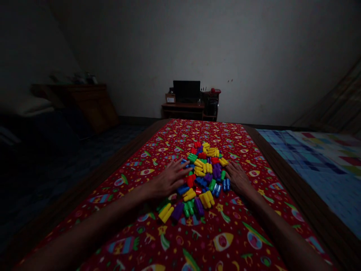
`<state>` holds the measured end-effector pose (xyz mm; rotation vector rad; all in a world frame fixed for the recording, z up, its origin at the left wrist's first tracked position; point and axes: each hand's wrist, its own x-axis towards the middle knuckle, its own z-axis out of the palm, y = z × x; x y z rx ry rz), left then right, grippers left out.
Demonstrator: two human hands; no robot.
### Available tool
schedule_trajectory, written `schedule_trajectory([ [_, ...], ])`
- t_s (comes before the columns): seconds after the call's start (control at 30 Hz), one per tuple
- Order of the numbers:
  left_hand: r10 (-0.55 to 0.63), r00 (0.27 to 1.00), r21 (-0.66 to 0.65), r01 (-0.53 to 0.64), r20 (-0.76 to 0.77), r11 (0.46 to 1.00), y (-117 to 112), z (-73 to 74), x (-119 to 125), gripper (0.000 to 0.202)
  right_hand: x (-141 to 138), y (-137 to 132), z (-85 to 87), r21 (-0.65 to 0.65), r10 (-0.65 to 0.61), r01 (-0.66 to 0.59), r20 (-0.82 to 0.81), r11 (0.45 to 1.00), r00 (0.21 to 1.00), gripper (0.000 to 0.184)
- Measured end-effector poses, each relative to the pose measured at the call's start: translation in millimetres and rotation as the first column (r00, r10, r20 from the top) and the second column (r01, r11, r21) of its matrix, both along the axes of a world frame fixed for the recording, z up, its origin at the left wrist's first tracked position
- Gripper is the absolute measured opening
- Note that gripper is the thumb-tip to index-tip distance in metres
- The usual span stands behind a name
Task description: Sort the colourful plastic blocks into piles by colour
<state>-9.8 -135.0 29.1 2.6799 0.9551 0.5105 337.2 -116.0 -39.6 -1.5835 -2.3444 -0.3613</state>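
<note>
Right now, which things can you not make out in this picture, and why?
In the head view:
Left hand: whatever lies under its palm, hidden by the hand.
Block pile: lower blocks, covered by upper ones.
Items on the wooden cabinet: too blurred and dark to name.
Checked bedsheet: right part, cut off by the picture edge.

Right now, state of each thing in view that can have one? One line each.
Left hand: open, palm down, fingers spread at pile's left edge.
Right hand: palm down, open, at pile's right edge.
Plastic blocks: piled between the hands; can't tell if any are joined.
Red printed cloth: spread out.
Monitor: screen dark.
</note>
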Motion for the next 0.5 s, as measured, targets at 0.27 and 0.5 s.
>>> schedule_trajectory([
  [0.27, -0.038, 0.992, 0.072, 0.047, -0.124, 0.996, -74.2, -28.6, -9.8, 0.089, -4.1, -0.6, 1.9, 0.007, -0.038, 0.038, -0.018, 0.999, 0.999, 0.045],
  [0.5, -0.031, 0.996, 0.187, 0.045, -0.08, 0.981, 4.2, -21.1, 60.2, 0.078, -1.9, -1.4, 3.8, -0.032, -0.02, 0.019, -0.022, 0.999, 1.0, 0.041],
])
